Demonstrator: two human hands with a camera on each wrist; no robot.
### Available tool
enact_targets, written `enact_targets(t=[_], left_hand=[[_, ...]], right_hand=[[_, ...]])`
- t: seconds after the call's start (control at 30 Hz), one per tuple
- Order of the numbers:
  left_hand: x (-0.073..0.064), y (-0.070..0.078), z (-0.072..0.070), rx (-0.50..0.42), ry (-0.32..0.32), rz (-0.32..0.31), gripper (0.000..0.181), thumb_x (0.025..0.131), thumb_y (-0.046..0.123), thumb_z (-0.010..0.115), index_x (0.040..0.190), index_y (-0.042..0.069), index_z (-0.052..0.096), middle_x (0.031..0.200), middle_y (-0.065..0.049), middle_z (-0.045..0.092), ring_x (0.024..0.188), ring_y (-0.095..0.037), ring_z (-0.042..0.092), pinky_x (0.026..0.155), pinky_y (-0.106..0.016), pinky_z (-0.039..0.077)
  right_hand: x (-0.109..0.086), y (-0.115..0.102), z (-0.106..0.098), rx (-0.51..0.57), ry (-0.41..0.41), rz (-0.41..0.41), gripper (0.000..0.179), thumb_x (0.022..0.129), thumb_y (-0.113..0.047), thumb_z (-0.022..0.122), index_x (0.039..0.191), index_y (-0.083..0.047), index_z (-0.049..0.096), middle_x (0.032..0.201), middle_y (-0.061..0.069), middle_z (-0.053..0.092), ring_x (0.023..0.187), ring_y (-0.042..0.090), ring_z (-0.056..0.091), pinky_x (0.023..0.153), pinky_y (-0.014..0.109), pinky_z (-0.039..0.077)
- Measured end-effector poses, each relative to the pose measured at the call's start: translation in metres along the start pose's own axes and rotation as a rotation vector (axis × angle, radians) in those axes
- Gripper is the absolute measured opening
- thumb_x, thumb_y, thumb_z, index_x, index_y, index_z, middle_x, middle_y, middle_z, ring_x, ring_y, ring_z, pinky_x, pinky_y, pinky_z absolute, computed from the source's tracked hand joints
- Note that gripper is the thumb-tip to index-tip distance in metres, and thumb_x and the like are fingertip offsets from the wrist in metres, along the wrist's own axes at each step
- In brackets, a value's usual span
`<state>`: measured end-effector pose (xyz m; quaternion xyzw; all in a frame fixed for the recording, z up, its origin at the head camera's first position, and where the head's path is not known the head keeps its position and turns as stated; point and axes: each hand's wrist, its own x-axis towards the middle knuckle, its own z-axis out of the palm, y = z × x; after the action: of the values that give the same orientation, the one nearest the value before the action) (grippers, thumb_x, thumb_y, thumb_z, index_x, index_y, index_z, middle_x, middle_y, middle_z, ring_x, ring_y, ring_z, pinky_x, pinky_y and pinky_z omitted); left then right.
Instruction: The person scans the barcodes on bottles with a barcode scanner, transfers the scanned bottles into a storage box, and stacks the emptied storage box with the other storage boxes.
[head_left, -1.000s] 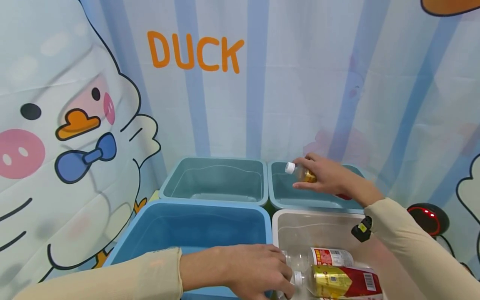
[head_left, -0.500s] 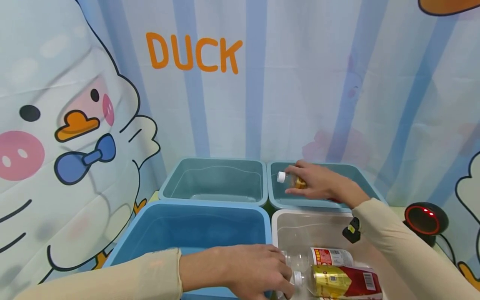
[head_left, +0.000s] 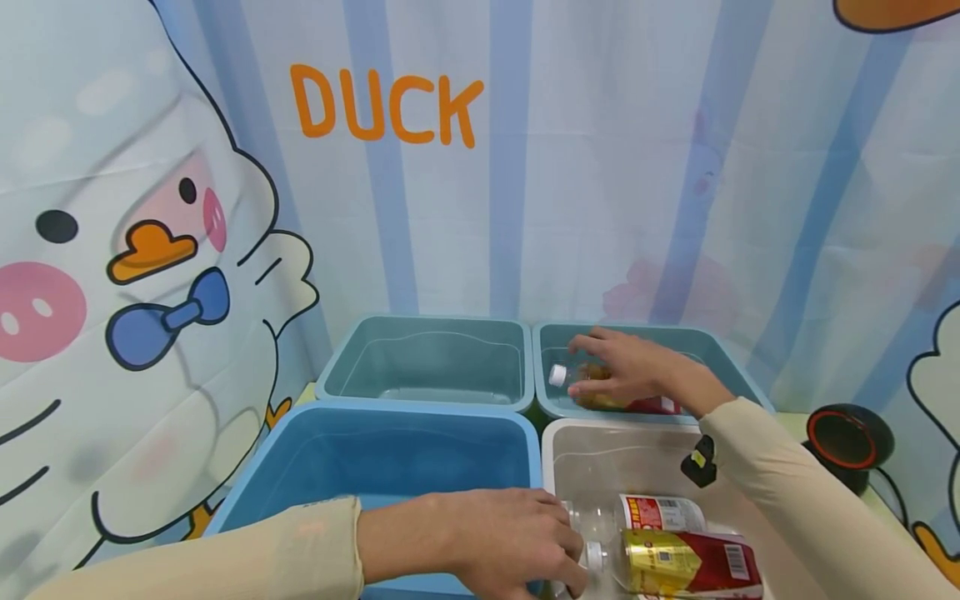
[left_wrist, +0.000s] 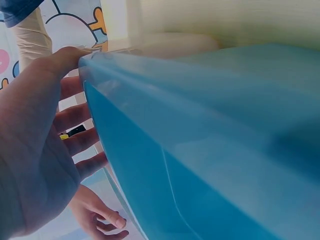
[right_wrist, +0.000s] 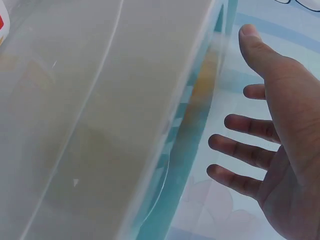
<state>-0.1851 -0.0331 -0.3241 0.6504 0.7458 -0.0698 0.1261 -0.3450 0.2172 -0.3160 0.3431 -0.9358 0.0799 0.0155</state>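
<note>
Setting a bottle (head_left: pixel 626 405) down in the far-right teal bin (head_left: pixel 720 354) looks to me like the step in hand: the right-hand grip (head_left: pixel 633 367) sits spread over it, nothing clasped, so the next move likely calls for lifting clear and reaching for the bottles (head_left: pixel 690 562) in the grey bin (head_left: pixel 607 462). The left-hand grip (head_left: pixel 510 533) lies loosely at the blue bin's (head_left: pixel 420 450) corner, its palm bare. The bottle lies on its side, partly hidden, white-capped, clear-necked, with a gold-and-red label.
</note>
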Motion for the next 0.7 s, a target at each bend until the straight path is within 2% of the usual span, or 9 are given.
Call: enact_targets(t=[0.13,0.37,0.7], left_hand=[[0.000,0.000,0.000,0.004,0.002,-0.001,0.041,0.102,0.054,0.059,0.136,0.033,0.068,0.137,0.018,0.062,0.126,0.002,0.053,0.118,-0.025,0.027],[0.000,0.000,0.001,0.005,-0.001,0.003,0.041,0.102,0.054,0.058,0.136,0.033,0.068,0.137,0.018,0.061,0.126,0.003,0.052,0.118,-0.025,0.027],[0.002,0.000,0.001,0.032,0.001,0.016,0.040,0.103,0.055,0.057,0.135,0.033,0.068,0.135,0.018,0.062,0.124,0.003,0.053,0.118,-0.024,0.028]], right_hand=[[-0.001,0.000,-0.002,0.003,0.003,0.025,0.065,0.095,-0.059,0.069,0.143,-0.017,0.056,0.141,0.011,0.057,0.114,0.029,0.063,0.093,0.055,0.054],[-0.006,-0.001,-0.007,-0.002,0.010,0.032,0.071,0.094,-0.067,0.064,0.144,-0.018,0.056,0.138,0.008,0.057,0.108,0.024,0.063,0.090,0.052,0.055],[-0.018,-0.001,-0.017,-0.010,0.065,-0.001,0.062,0.096,-0.056,0.070,0.142,-0.016,0.059,0.131,0.006,0.059,0.099,0.019,0.063,0.085,0.048,0.055]])
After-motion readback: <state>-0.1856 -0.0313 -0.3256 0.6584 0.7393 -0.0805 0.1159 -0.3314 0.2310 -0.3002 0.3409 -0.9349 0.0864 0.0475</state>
